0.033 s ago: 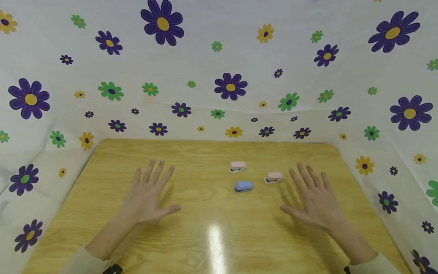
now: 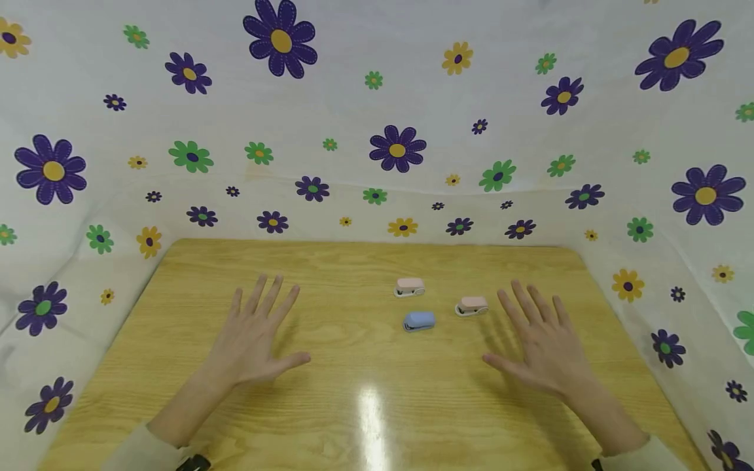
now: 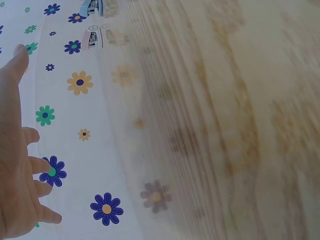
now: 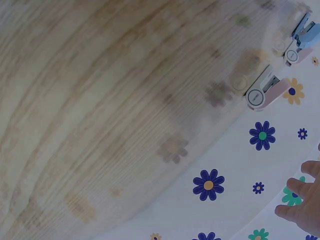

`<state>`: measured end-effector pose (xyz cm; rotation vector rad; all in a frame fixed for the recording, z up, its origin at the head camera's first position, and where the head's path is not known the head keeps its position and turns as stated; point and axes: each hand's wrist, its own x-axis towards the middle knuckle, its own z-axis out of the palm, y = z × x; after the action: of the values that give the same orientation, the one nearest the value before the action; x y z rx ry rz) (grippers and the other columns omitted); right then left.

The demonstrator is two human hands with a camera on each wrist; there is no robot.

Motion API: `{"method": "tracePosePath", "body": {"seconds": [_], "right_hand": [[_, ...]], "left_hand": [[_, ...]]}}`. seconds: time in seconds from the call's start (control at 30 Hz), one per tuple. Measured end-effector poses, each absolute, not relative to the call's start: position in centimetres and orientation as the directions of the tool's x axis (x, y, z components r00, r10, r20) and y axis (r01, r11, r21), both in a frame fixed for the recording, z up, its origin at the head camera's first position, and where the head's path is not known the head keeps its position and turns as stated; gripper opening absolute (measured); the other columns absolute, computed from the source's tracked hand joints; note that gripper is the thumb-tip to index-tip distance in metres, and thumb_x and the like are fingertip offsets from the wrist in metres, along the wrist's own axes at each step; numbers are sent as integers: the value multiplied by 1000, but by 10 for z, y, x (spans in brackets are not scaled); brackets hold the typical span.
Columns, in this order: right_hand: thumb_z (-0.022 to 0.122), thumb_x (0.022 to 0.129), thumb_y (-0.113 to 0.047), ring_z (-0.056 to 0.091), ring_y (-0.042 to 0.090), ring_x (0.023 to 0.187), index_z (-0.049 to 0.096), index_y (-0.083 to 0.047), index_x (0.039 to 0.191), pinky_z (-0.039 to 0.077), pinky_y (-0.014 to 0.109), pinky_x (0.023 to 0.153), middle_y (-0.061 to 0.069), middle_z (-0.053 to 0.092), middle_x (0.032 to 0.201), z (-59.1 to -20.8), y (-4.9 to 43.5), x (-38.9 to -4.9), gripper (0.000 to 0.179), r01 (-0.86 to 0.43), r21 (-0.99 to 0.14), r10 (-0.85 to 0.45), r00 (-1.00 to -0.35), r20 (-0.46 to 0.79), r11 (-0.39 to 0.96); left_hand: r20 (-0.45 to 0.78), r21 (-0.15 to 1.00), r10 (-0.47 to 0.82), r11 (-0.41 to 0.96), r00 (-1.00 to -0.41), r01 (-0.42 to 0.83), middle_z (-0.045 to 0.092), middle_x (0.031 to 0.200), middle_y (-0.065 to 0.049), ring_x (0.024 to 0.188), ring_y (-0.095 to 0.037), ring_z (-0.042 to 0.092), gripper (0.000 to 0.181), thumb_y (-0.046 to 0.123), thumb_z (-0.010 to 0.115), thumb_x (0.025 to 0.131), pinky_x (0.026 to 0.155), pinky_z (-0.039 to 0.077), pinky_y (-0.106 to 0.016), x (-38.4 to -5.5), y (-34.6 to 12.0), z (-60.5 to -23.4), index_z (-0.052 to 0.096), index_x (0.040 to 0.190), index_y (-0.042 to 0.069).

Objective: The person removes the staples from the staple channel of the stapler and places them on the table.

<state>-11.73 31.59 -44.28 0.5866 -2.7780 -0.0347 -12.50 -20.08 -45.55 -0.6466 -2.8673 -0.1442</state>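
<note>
White cloth [image 2: 112,137] printed with purple, green and yellow flowers rises at the left side, behind and at the right side of a yellow wood-grain table [image 2: 341,392]. At the lower left, a pale sleeve [image 2: 144,448] with something dark at its cuff leads to my left hand [image 2: 250,343], palm down, fingers spread, thumb pointing toward the middle; it grasps nothing and has only table around it. Right of the middle lie three small staplers in a loose group, none touching another. Leftmost and farthest from me is a pink stapler [image 2: 410,286]; slightly to its right and nearer me is a blue stapler [image 2: 419,320]; farther right, between those two in depth, is a second pink stapler [image 2: 472,305]. Just beside that last one, apart from it, my right hand [image 2: 544,353] is spread likewise, thumb inward, its grip released. Shadows on the wood suggest that both hands are raised above it. As for progress, I judge that this is the very start: no stapler is in my grasp, I see no sign of finished work, and all handling of the three seems left to do.
</note>
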Motion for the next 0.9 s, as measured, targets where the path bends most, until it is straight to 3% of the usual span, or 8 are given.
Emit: {"method": "tracePosePath", "body": {"seconds": [0.3, 0.6, 0.9], "right_hand": [[55, 85, -87, 37, 50, 152, 30, -15, 167, 27, 72, 122, 20, 32, 172, -445, 311, -117, 112, -394, 82, -399, -864, 308, 915], [58, 86, -83, 35, 48, 154, 23, -17, 169, 28, 69, 123, 19, 29, 173, -446, 302, -117, 112, -399, 78, -405, -875, 266, 914], [57, 92, -76, 44, 44, 150, 42, -10, 160, 35, 64, 121, 21, 41, 166, -449, 276, -129, 97, -500, 92, -505, -819, 274, 861]], "left_hand": [[210, 48, 407, 904, -889, 425, 20, 175, -21, 162, -48, 19, 111, 85, 56, 85, 124, 21, -77, -122, -206, -455, 29, 167, 16], [200, 44, 420, 899, -885, 436, 21, 175, -21, 163, -46, 20, 111, 84, 57, 86, 127, 21, -71, -123, -203, -459, 27, 168, 17], [191, 32, 480, 869, -856, 494, 25, 175, -18, 164, -40, 23, 106, 84, 53, 89, 130, 25, -63, -136, -176, -465, 28, 168, 18]]}}
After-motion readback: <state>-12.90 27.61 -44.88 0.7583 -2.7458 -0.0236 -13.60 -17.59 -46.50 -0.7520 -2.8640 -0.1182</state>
